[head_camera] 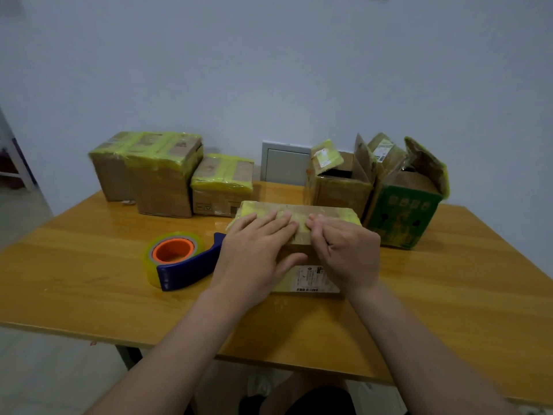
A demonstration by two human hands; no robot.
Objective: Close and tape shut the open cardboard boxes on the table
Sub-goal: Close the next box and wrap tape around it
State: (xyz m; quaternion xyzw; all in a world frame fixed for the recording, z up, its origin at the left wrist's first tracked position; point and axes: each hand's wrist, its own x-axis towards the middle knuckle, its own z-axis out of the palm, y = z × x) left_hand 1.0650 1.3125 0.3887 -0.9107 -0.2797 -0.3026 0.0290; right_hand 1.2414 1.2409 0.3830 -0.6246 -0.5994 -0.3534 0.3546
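flat brown cardboard box (329, 214), yellow-taped, mid wooden surface (89, 265) — left hand (254, 250) flat, pressing its top; right hand (344, 250) curled at the tape, grip unclear. blue tape dispenser (182, 266) just left.

A plain pale wall (269, 70) fills the background. A white rectangular panel (285, 164) is set low in it, near centre. Grey floor (45, 378) shows lower left, a white frame (18, 166) at far left.
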